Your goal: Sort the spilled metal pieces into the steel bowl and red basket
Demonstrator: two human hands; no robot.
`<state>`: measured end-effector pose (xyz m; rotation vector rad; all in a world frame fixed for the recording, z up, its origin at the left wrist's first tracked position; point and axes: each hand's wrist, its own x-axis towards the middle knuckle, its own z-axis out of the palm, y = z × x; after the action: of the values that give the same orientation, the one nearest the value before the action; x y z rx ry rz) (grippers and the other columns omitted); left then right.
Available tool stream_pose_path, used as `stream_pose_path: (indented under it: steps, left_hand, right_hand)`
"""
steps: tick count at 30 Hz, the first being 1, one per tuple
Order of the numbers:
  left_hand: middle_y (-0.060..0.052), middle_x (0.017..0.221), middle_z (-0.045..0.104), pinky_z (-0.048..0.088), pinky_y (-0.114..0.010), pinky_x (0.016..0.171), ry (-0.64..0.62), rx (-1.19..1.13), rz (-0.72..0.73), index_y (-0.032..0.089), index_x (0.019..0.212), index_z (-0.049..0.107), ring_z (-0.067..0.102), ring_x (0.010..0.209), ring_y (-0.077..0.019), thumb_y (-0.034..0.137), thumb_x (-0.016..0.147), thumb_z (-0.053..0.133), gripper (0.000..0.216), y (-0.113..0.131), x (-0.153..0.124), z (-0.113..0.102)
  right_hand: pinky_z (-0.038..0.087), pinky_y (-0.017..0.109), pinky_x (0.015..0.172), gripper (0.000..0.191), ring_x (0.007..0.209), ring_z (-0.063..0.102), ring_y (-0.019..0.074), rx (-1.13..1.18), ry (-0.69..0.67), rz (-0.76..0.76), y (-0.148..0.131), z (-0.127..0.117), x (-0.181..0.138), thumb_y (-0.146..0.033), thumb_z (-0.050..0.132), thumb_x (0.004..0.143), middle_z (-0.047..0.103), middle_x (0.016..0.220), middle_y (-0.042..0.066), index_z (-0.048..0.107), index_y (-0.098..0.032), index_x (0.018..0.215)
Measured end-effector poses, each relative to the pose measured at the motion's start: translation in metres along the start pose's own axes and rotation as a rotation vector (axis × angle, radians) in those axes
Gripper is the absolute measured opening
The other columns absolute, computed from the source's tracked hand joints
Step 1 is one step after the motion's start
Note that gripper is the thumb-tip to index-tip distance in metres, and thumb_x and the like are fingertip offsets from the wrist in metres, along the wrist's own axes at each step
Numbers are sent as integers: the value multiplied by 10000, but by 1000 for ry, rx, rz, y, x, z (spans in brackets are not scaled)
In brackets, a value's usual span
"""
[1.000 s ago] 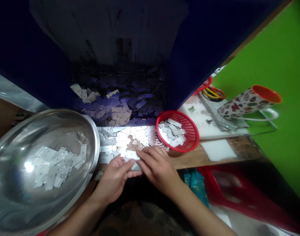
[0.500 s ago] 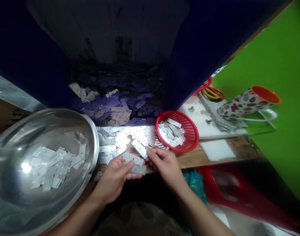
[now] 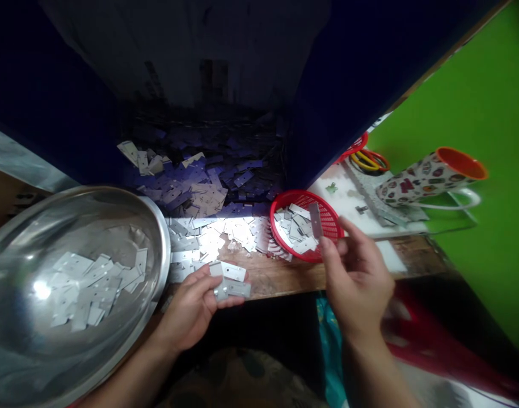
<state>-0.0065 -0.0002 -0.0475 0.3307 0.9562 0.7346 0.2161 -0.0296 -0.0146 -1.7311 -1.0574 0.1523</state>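
Observation:
My left hand (image 3: 190,309) grips a small fanned stack of thin metal plates (image 3: 230,280) at the near edge of the wooden table. My right hand (image 3: 356,279) is raised to the right and pinches a single metal plate (image 3: 315,221) upright, just over the near rim of the red basket (image 3: 327,212). The basket holds several similar plates. More plates lie heaped on the table (image 3: 216,226) between the two hands and back into the dark blue enclosure.
A large steel bowl (image 3: 155,226) with several plates in it sits at the left. A patterned mug (image 3: 429,175) lies at the right near coloured rings (image 3: 370,160) and a white pad (image 3: 391,258). A red stool (image 3: 429,340) stands below right.
My right hand picked one plate off the stack in my left hand and carried it right, up to the red basket. My left hand stayed at the table edge.

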Motion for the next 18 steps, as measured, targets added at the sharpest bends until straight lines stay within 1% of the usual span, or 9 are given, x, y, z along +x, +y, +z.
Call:
stream_pose_path:
  steps: [2,4,6,8,10,12,14,16,18]
  left_hand:
    - [-139,1032,706,570,-474,814,-39,1,-13,114,974,656,658,992,-310,144,791,621,189,0,0,1]
    - [-131,1069,698,568,-433,822,-86,6,-18,126,1041,647,655,1001,-282,146,817,594,231,-1,-1,2]
    - [-120,1113,684,565,-399,827,-104,5,-13,148,1090,638,647,1015,-258,139,828,584,268,-1,-2,3]
    - [-109,1139,673,562,-380,824,-115,5,-7,168,1128,626,644,1012,-243,132,827,586,305,0,-3,3]
    - [-109,1111,681,557,-372,823,-135,14,-16,174,1158,611,651,989,-237,145,837,585,324,2,-4,3]
    - [-111,1066,693,554,-368,822,-153,23,-22,175,1171,603,654,979,-239,156,846,582,326,3,-5,2]
    - [-103,1019,702,554,-366,816,-151,18,-6,180,1148,614,654,978,-243,145,845,581,307,4,-4,1]
    - [-91,991,704,557,-369,813,-142,-3,21,183,1121,629,654,970,-238,128,839,582,292,4,-3,0]
    - [-86,1003,702,559,-367,816,-133,-25,31,178,1105,642,653,958,-225,120,834,584,283,3,-2,0]
  right_hand:
    - [444,278,594,466,635,499,145,-81,-98,-149,1,3,-6,-282,655,831,548,770,16,570,-197,1281]
    - [468,289,625,347,666,532,157,-57,-342,-206,2,14,-19,-268,638,845,563,771,28,632,-190,1183]
    - [488,291,657,235,711,565,166,-8,-573,-179,0,29,-35,-272,645,844,586,794,40,681,-201,1065]
    - [488,267,617,162,686,567,154,51,-679,-95,-3,41,-46,-261,668,825,581,775,28,699,-210,975]
    - [462,236,533,64,610,542,130,111,-675,-29,-6,47,-50,-227,672,815,559,721,7,699,-205,868]
    - [453,234,516,42,593,540,125,158,-614,-74,-6,46,-50,-186,643,830,569,709,7,683,-200,829]
    - [474,266,603,109,660,572,143,140,-546,-269,-2,41,-48,-142,605,851,613,748,24,679,-209,893]
    - [460,311,688,192,732,589,164,63,-480,-540,5,35,-46,-107,597,851,655,804,41,673,-226,981]
    - [428,328,708,233,726,592,161,-26,-457,-747,13,29,-46,-90,598,849,679,819,36,667,-238,1016]
